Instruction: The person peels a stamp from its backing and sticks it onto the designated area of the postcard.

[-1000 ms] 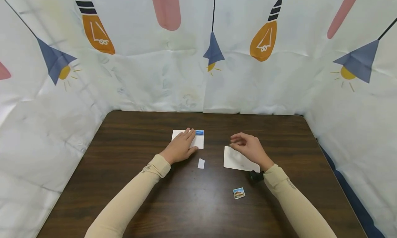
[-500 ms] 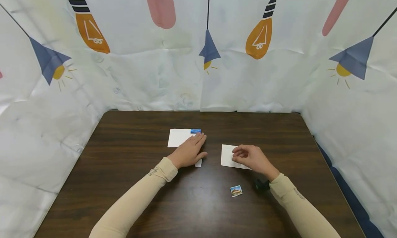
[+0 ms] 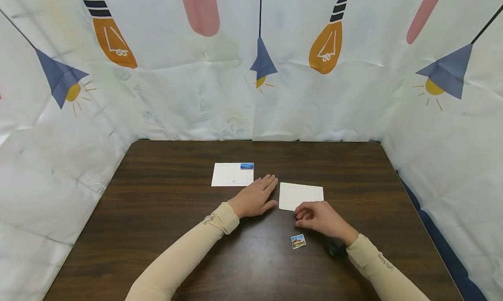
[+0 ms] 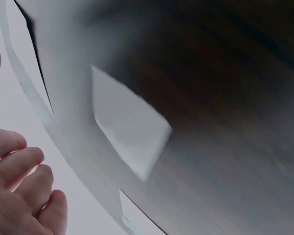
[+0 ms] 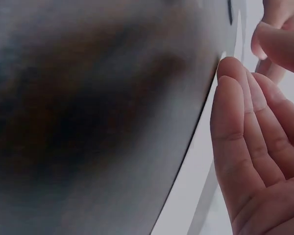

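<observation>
My left hand point(image 3: 254, 197) stretches its fingers low over the table, between a white card point(image 3: 232, 176) with a blue picture stamp point(image 3: 246, 166) in its corner and a blank white card point(image 3: 300, 195). It appears to hold nothing. In the left wrist view, a small white paper point(image 4: 130, 122) lies near this hand; the head view hides it. My right hand point(image 3: 322, 218), fingers loosely bent and apparently bare, hovers at the blank card's lower edge. Just left of and below it lies a loose stamp point(image 3: 298, 241) with a mountain-like picture. In the right wrist view, its fingers point(image 5: 230, 107) look relaxed.
Everything lies flat on a dark wood-grain table point(image 3: 177, 183). A white curtain point(image 3: 157, 104) printed with lamps and bulbs hangs behind the far edge and along both sides.
My left hand has slid right, off the stamped card and past the small paper, toward the blank card. My right hand has come down across the blank card, closer to the loose stamp.
</observation>
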Demonstrator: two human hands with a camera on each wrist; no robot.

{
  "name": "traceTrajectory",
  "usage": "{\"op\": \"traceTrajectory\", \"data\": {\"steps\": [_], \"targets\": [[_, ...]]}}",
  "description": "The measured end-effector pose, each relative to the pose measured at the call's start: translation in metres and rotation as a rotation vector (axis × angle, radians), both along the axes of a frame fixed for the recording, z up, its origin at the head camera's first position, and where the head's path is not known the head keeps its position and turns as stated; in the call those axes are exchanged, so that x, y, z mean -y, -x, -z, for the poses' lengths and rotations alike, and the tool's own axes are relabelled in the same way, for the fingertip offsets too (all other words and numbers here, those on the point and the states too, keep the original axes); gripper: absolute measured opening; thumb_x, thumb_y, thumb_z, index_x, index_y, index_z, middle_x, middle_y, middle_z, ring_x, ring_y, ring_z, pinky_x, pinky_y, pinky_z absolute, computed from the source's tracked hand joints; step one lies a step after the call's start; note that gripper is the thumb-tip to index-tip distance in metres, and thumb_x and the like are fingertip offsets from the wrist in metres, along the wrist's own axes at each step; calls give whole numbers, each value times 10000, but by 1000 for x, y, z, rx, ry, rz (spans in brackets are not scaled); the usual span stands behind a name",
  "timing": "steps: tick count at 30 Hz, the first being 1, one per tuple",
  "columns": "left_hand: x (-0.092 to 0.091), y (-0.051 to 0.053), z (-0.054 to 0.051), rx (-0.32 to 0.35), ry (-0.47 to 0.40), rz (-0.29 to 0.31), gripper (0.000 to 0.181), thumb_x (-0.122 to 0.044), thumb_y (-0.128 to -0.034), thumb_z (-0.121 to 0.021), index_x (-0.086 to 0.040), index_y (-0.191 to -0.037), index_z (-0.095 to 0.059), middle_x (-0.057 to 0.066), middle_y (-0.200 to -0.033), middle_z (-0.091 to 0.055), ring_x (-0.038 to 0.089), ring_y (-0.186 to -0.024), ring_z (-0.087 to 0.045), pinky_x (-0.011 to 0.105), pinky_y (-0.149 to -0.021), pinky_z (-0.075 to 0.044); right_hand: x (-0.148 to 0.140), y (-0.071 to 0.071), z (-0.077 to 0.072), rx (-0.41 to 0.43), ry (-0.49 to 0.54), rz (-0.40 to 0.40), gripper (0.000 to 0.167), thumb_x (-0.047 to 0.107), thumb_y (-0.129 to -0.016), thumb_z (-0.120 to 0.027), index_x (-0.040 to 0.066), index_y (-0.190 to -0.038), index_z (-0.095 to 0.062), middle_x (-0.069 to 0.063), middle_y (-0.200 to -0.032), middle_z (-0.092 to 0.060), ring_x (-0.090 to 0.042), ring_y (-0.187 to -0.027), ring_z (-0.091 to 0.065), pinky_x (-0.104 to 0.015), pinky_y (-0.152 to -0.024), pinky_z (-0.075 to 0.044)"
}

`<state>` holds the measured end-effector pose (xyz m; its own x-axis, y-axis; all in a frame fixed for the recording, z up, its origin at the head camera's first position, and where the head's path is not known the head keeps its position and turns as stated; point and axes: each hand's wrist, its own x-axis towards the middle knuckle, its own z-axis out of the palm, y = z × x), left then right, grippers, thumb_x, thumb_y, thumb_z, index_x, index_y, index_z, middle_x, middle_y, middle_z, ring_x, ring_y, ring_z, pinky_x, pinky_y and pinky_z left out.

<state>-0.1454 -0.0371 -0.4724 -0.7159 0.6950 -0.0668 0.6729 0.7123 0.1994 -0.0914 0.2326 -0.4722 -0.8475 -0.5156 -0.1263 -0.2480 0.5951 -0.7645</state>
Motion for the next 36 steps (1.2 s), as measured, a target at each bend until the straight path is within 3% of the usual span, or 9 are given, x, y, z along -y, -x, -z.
{"op": "traceTrajectory", "data": {"steps": [7,14,23,32,36], "targets": [[-17,-4,2,15,30,20,735,-456,-1071,-521,-2,-1611,-315,175,-1688,-337,305,-1583,-339,460,-1292,-327,-2,-12,5,21,6,-53,234,207,-881,-830,72,-1050,-741,31,-914,-758,24,-792,-664,-199,-704,-571],[-30,-6,8,21,73,25,742,-468,-1069,-518,-9,-1614,-313,165,-1694,-330,288,-1590,-327,432,-1298,-320,1,-18,8,22,-6,-56,282,201,-829,-874,66,-1036,-738,47,-853,-717,45,-722,-606,-186,-663,-541],[-38,-7,10,50,101,14,738,-485,-1076,-488,-23,-1621,-303,148,-1710,-300,267,-1604,-297,411,-1304,-311,4,-23,9,-33,-27,-61,273,162,-792,-896,69,-999,-746,55,-802,-686,55,-708,-564,-174,-650,-522],[-43,-9,7,-7,99,30,702,-461,-1083,-483,-11,-1604,-340,161,-1692,-335,275,-1590,-329,403,-1291,-337,4,-25,9,-103,-74,-74,260,241,-795,-905,117,-970,-757,84,-799,-667,36,-728,-564,-174,-659,-513],[-47,-9,6,5,104,30,697,-451,-1085,-483,-6,-1603,-340,164,-1693,-332,276,-1591,-328,402,-1291,-337,5,-27,11,-134,-87,-84,259,248,-789,-908,131,-964,-757,97,-800,-648,34,-741,-556,-173,-665,-506]]}}
